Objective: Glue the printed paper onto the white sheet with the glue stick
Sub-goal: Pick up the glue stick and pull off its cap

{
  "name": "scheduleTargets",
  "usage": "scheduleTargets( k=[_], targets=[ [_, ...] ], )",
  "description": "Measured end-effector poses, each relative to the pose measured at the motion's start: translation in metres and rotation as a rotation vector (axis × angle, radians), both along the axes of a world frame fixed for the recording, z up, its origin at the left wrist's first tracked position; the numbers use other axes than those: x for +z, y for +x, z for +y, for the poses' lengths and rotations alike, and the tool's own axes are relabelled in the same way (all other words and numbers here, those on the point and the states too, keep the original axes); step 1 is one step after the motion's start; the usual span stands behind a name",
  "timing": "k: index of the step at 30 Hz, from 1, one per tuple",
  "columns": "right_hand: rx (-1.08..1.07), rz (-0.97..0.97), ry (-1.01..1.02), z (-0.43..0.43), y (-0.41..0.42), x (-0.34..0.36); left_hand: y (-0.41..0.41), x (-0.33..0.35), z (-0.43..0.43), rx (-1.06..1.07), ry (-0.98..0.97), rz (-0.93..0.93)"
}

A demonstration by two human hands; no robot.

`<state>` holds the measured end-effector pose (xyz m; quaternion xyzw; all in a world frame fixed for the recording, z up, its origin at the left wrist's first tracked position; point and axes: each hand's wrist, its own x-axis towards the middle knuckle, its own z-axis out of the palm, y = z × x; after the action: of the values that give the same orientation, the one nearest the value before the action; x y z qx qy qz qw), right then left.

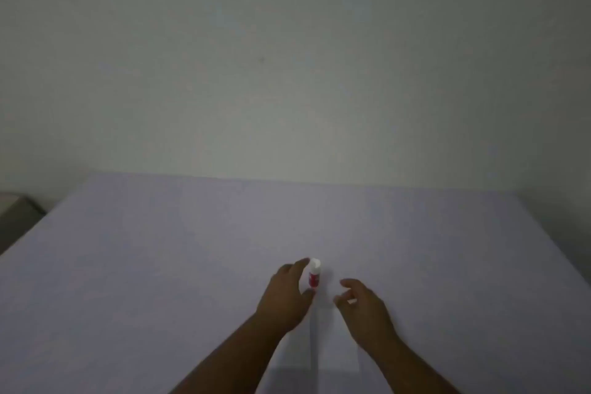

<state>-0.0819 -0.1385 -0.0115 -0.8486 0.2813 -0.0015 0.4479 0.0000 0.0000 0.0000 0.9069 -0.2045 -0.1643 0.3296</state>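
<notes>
The glue stick (314, 276) is a small white tube with a red label. It stands nearly upright on the pale surface, and my left hand (286, 294) is shut on it between thumb and forefinger. Just to its right, my right hand (363, 305) hovers with fingers spread and curled, a short gap from the tube. A pale spot shows between its fingers; I cannot tell what it is. Pale paper sheets (332, 345) lie flat between my forearms, with a dark seam down the middle. The light is too dim to make out any print.
The lavender surface (160, 265) stretches wide on both sides and ends at a plain grey-white wall (287, 73) behind. A dark object (16, 217) sits past the left edge. The scene is dim and blurred.
</notes>
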Motion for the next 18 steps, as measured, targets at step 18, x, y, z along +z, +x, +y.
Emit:
scheduleTargets(
  k=[18],
  targets=[
    [0.021, 0.039, 0.217, -0.013, 0.044, -0.025, 0.043, -0.018, -0.023, 0.184, -0.285, 0.205]
  ],
)
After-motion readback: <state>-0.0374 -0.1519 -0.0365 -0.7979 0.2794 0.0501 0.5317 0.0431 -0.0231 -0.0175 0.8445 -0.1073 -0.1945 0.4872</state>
